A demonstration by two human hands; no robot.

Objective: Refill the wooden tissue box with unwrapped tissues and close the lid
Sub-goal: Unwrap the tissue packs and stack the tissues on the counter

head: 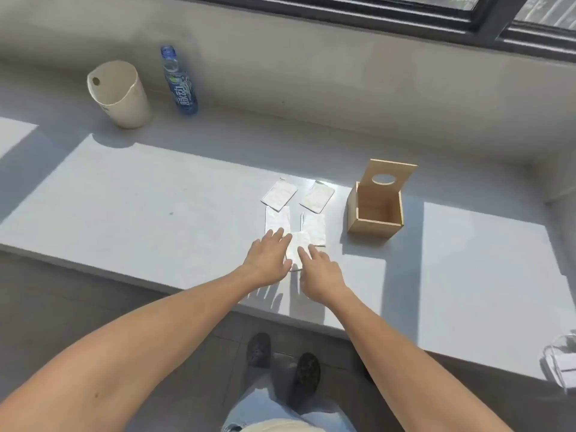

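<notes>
A pale grey counter (156, 194), part sunlit and part in shadow, runs beneath a dark-framed window (486, 20) at twelve to one o'clock. At ten o'clock stands a cream bin (120, 95), open at the top, with a small round hole in its inner wall. Just beside it, toward eleven o'clock, a clear drink bottle (179, 82) with a blue cap and blue label stands upright. At four o'clock, a clear crumpled plastic item (561, 358) lies on the counter edge. Two dark shoes (283, 360) rest on grey floor tiles (62, 307) at six o'clock.

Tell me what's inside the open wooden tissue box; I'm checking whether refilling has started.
The open wooden tissue box shows only bare wooden walls and shadow; no tissues visible. Its near wall hides the front floor.
</notes>
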